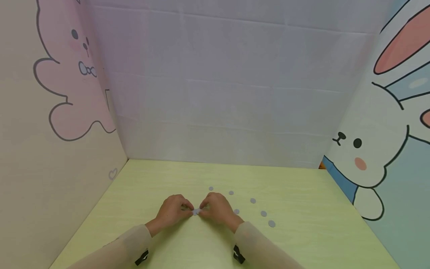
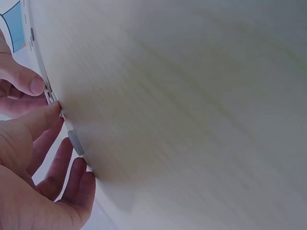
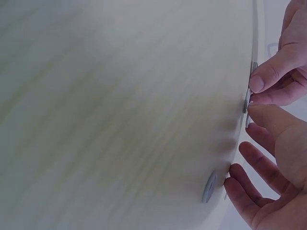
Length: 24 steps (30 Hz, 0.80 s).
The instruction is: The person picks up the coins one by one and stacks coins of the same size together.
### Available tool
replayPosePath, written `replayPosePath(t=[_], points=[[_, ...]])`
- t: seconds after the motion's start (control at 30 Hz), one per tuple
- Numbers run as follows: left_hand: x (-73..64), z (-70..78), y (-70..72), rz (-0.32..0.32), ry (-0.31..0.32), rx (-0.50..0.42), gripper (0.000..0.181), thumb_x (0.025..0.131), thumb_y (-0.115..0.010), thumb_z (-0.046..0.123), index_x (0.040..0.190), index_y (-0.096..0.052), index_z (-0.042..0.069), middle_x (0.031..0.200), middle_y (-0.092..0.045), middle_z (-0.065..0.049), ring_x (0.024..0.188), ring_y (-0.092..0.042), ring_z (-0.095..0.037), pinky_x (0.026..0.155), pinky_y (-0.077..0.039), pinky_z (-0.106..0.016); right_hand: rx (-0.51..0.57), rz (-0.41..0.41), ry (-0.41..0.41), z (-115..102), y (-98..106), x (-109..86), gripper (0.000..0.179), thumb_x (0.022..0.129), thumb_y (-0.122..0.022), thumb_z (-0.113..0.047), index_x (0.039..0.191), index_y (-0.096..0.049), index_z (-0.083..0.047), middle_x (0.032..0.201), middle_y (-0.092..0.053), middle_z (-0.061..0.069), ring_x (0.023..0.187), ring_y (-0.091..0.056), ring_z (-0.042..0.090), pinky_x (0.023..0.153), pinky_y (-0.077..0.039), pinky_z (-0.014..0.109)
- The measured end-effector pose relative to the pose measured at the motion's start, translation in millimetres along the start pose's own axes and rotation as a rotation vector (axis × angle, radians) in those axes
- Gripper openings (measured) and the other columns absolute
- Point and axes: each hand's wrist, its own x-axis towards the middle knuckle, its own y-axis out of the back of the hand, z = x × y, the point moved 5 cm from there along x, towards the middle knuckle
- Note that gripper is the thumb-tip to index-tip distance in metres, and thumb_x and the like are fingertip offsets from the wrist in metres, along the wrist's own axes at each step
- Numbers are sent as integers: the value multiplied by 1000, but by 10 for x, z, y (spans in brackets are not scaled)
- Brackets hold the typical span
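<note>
Between my two hands, small flat grey discs [image 1: 195, 212] lie close together or overlapping at the tabletop; how many is partly hidden by the fingertips. My left hand [image 1: 174, 211] pinches at their left side with thumb and forefinger. From the right, my right hand [image 1: 217, 210] pinches at the other side, its fingertips almost meeting the left ones. In the right wrist view a grey disc [image 3: 246, 100] shows edge-on at the fingertips. Another grey disc [image 2: 75, 143] lies by the left hand's curled lower fingers in the left wrist view. The discs' exact kind cannot be told.
More grey discs lie scattered beyond and right of my right hand, among them a far one [image 1: 211, 188], one beside the hand [image 1: 236, 212] and a near one [image 1: 271, 223]. The pale yellow-green tabletop [image 1: 151, 175] meets a white cloth backdrop [image 1: 218, 93] and printed side panels.
</note>
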Motion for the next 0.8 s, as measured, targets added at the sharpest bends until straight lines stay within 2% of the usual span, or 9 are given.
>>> replayPosePath(t=[0.57, 0.8], points=[[-1, -11, -6, 14, -10, 12, 9, 83, -92, 16, 87, -85, 21, 89, -73, 8, 86, -63, -14, 77, -49, -33, -6, 17, 4, -66, -76, 39, 12, 88, -89, -26, 92, -87, -15, 91, -77, -4, 85, -68, 10, 80, -55, 27], [7, -16, 0, 12, 13, 4, 10, 83, -92, 16, 86, -85, 23, 90, -72, 10, 88, -64, -13, 79, -50, -34, -23, 33, 10, -86, -73, 39, 11, 87, -91, -25, 91, -87, -16, 91, -76, -3, 84, -68, 10, 81, -55, 28]])
